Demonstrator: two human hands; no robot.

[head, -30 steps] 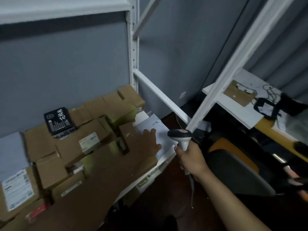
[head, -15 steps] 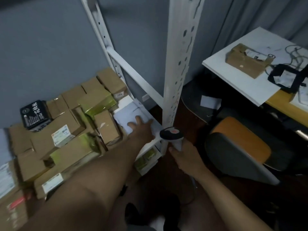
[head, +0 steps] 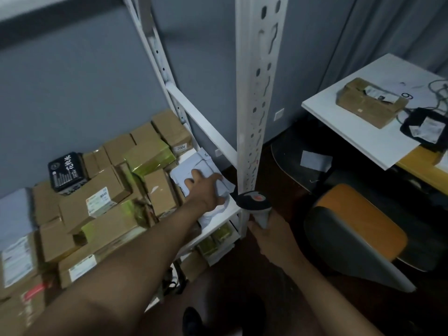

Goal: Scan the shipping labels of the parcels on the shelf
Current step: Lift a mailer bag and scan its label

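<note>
Left hand (head: pixel 206 190) rests flat on the white mailer (head: pixel 194 170) beside the upright post (head: pixel 254 117); right hand (head: pixel 269 234) grips the scanner (head: pixel 253 202), which may clip that post.

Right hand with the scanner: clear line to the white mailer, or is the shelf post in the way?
Probably not yet. The right hand holds the scanner just behind the post, and the left hand covers the white mailer.

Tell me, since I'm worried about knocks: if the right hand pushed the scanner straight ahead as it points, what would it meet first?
Probably the white shelf post, just beyond the scanner in the right hand; depth is unclear.
</note>
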